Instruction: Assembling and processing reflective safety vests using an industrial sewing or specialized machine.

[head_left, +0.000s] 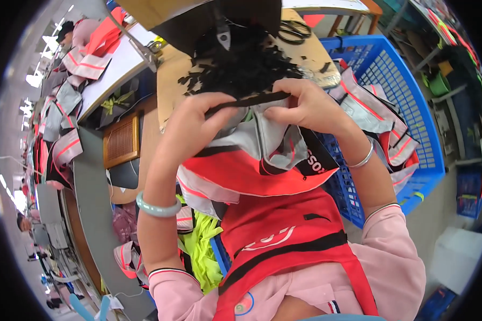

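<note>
Both hands hold up a grey and coral-red garment piece (241,171) along its black edge strip (249,101). My left hand (206,120) pinches the strip's left end between thumb and fingers. At the strip's right end, my right hand (305,104) grips it the same way, thumb against the grey lining. Below the hands the garment hangs in folds over a red apron (284,224). Just beyond my fingers, a heap of black fabric scraps (235,72) covers part of a wooden board (171,72). Above the heap is a pointed metal tip (223,38) under a dark machine housing.
Black-handled scissors (294,32) lie at the board's far right. A blue plastic basket (428,128) with grey and coral garments stands on the right. Neon-yellow fabric (204,249) is down at my left, near a wooden-framed panel (121,140). Another person (85,35) sits at the far left.
</note>
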### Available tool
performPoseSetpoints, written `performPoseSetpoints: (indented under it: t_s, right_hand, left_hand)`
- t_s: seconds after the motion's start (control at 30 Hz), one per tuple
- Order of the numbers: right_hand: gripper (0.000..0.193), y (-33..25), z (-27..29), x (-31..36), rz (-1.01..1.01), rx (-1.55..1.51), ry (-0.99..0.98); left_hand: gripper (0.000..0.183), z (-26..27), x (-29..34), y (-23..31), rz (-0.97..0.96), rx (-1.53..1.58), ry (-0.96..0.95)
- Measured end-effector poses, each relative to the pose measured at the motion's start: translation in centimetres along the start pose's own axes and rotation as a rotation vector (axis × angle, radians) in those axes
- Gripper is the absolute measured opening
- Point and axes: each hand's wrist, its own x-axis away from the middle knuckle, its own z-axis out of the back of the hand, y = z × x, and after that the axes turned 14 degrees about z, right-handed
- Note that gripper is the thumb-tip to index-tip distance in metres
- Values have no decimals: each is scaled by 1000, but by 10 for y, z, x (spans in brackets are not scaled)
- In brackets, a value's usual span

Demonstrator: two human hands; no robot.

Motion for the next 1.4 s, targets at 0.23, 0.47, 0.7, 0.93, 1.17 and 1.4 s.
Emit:
performPoseSetpoints:
  t_s: [0.23,0.47,0.7,0.93,1.17,1.4]
  right_hand:
    - [41,14,-2,-33,-37,-1,-7]
    - [48,31,12,-61,-152,36,-42]
    - [52,46,10,-74,-117,-16,74]
    - [44,36,18,-84,-193,-166,-38]
    - [36,34,22,-87,-139,-121,-11]
    - [53,31,27,-84,-166,-137,66]
  left_hand:
    - [38,15,-45,-32,117,89,-173]
    - [41,24,-79,-32,270,107,-192]
    - [42,24,-103,-54,253,262,-246]
    - [40,30,-107,-54,286,241,-224]
    - [43,38,-104,-39,299,249,-195]
    - [43,34,-110,-49,324,303,-197]
